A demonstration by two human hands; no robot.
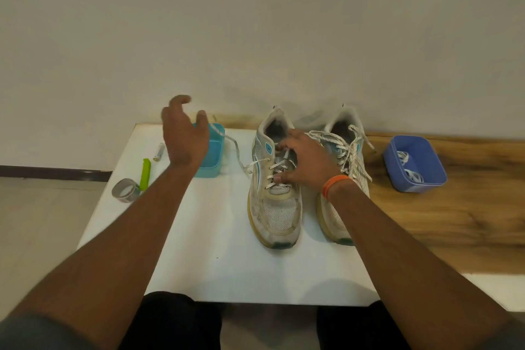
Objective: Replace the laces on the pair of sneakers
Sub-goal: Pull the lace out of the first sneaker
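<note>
Two worn white sneakers with teal trim stand side by side on a white board [216, 250], toes toward the person; no brand name or writing can be read on either. On the left sneaker [274, 193] the right hand [305, 163] rests over the tongue, fingers spread across the lacing and thumb pressing near the lower eyelets. From that sneaker's upper eyelets a speckled white lace [237, 150] runs out to the left, up over the rim of a teal box [211, 159] just left of the sneaker. The left hand [184, 133] is raised in front of that box with its fingers loosely curved and parted; whether it pinches the lace end I cannot tell. The right sneaker [348, 156], just right of the left sneaker, is fully laced, its loops loose on top. Far left of the left sneaker lie a green clip [145, 175], a roll of tape [125, 190] and a small white tube [159, 152] whose label is too blurred to read. Well to the right sits a blue tub [414, 163] holding coiled white laces [409, 167].
</note>
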